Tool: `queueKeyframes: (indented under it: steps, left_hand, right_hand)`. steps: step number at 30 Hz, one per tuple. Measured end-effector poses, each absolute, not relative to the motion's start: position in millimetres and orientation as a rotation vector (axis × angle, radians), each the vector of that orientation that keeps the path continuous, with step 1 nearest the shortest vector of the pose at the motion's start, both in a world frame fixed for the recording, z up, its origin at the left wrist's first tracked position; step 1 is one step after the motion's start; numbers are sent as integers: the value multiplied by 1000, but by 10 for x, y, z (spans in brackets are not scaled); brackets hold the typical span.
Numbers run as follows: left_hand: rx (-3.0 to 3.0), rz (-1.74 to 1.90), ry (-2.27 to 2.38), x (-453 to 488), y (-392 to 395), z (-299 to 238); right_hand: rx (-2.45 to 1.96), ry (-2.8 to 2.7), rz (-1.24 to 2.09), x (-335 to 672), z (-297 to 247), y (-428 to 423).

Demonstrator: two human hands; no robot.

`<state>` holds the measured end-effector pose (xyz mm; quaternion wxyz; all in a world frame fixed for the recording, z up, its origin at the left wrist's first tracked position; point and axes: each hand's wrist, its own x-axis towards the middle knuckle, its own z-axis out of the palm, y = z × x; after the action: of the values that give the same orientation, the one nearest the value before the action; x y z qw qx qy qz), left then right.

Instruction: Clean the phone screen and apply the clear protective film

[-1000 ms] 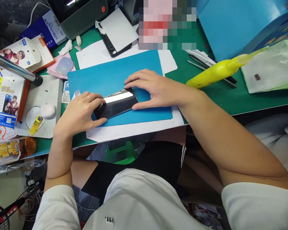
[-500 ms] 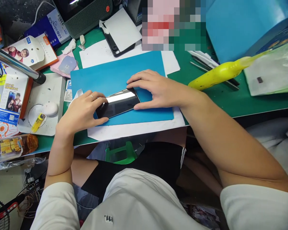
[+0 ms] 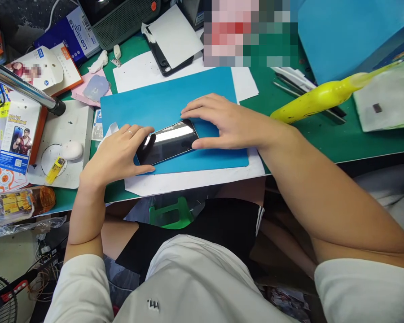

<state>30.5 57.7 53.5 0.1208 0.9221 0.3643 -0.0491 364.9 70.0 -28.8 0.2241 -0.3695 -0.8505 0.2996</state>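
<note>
A smartphone with a glossy black screen rests at a slant, screen up, on a blue mat. A bright strip reflects across its glass. Around its left end is my left hand, fingers at the upper edge and thumb along the lower edge; a ring is on one finger. At the right end, my right hand has its fingertips by the top corner and its thumb against the lower right corner. Both hands are curved about the phone, which lies between them. White paper shows under the mat.
A grey plate with a yellow lighter and a metal post stand left, near printed boxes. A yellow bottle with a thin spout is beyond my right forearm. A black phone-shaped part lies behind the mat.
My left fingers have shifted from over the screen toward the phone's upper edge. The whole view has moved slightly; the phone stays between both hands.
</note>
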Motion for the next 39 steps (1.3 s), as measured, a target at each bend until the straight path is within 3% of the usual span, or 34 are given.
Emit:
queueKeyframes:
  steps: [39]
  left_hand:
    - [2438, -47, 1119, 122, 781, 477]
  right_hand:
    - [-1029, -2433, 723, 3626, -337, 749]
